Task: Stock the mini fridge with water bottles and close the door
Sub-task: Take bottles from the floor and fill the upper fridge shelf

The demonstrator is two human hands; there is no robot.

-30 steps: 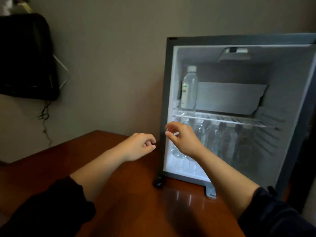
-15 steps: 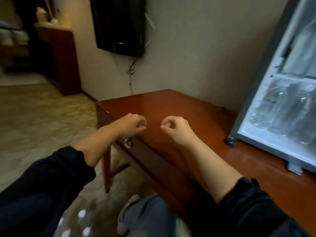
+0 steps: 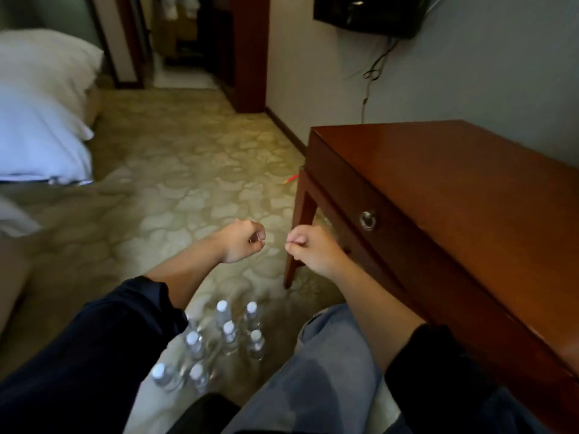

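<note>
Down on carpet (image 3: 194, 170) beside wooden table (image 3: 454, 183), upright water bottles (image 3: 225, 336) below left hand (image 3: 241, 242), farther from right hand (image 3: 313, 249), both with fingers curled in, empty.

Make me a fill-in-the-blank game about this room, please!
1. The water bottles standing on the floor have ____ caps.
2. The left hand and the right hand are curled and hold ____.
3. The dark TV hangs on the ____.

Missing words: white; nothing; wall.
</note>
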